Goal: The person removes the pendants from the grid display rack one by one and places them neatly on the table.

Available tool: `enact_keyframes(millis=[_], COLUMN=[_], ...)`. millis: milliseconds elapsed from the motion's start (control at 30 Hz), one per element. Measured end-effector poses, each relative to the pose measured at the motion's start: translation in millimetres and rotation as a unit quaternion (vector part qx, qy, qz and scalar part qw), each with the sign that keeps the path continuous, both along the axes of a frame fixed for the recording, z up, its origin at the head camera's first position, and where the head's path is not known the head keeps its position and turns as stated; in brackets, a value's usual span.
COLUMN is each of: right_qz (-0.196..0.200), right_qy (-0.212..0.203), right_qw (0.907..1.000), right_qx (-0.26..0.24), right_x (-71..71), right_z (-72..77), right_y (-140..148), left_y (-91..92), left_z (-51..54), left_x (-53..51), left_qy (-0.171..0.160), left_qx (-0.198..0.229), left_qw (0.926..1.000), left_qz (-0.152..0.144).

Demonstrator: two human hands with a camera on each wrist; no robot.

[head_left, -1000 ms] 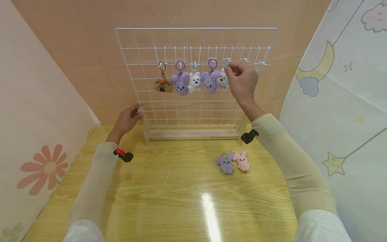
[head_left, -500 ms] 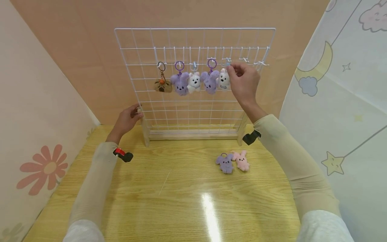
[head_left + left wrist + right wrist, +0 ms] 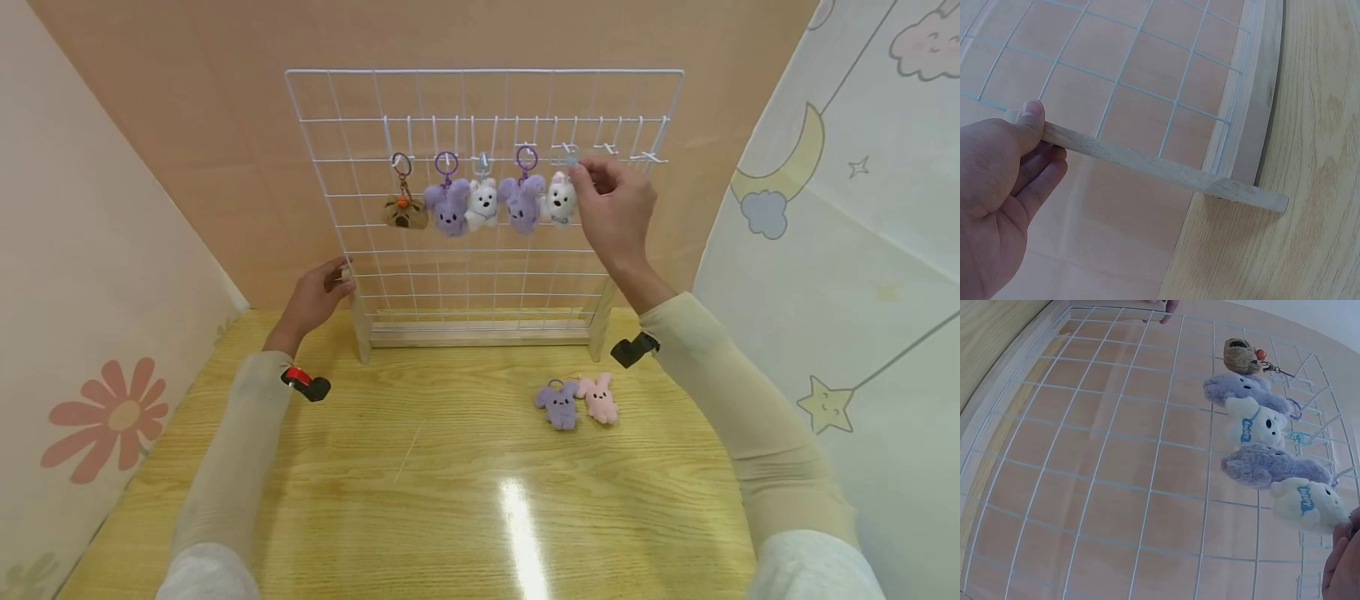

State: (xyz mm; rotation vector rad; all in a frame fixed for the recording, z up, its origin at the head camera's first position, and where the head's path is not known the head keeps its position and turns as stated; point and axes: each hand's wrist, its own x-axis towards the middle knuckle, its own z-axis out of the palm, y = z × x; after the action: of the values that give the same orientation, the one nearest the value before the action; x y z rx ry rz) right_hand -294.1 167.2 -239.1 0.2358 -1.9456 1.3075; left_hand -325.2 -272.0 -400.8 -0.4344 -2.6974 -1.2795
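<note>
My right hand (image 3: 618, 204) pinches the light-blue ring (image 3: 572, 156) of a white plush dog keychain (image 3: 560, 200) beside a white hook on the wire grid rack (image 3: 480, 262). The fingertips partly hide the ring, so whether it sits on the hook cannot be told. In the right wrist view, that white plush (image 3: 1309, 505) hangs against the fingers at the lower right. My left hand (image 3: 310, 300) grips the top of the rack's left wooden post; in the left wrist view, the thumb lies over the post (image 3: 1147, 164) with fingers curled beneath.
Left of it hang a brown plush keychain (image 3: 405, 214), two purple ones and another white plush (image 3: 482, 204). White hooks (image 3: 609, 150) line the right side. A purple plush (image 3: 560, 407) and a pink plush (image 3: 600, 400) lie on the wooden table (image 3: 420, 500). Printed cloths stand on both sides.
My right hand has shifted slightly right, and the white plush with its blue ring has moved right along with it. The left hand stays on the post.
</note>
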Motion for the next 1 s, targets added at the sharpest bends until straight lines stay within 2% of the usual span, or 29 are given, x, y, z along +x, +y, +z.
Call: enact_keyframes(millis=[233,600,833,1000], right_qz=[0.001,0.010,0.012,0.041], right_qy=[0.007,0.022,0.021,0.018], right_qw=[1.0000,0.9990,0.9985,0.9979], right_qx=[0.003,0.037,0.049,0.047], right_x=[10.2,24.2,31.2,39.0], right_z=[0.6,-10.9,-27.0,-44.3], right_y=[2,5,1,0], left_y=[0.5,-0.9,-0.7,-0.5], left_z=[0.7,-0.9,-0.9,-1.0], left_x=[0.3,-0.9,-0.1,-0.2], left_qy=[0.001,0.005,0.005,0.004], left_qx=[0.002,-0.002,0.009,0.008], left_qw=[1.0000,1.0000,0.9999,0.9999], left_qz=[-0.002,-0.005,-0.007,-0.006])
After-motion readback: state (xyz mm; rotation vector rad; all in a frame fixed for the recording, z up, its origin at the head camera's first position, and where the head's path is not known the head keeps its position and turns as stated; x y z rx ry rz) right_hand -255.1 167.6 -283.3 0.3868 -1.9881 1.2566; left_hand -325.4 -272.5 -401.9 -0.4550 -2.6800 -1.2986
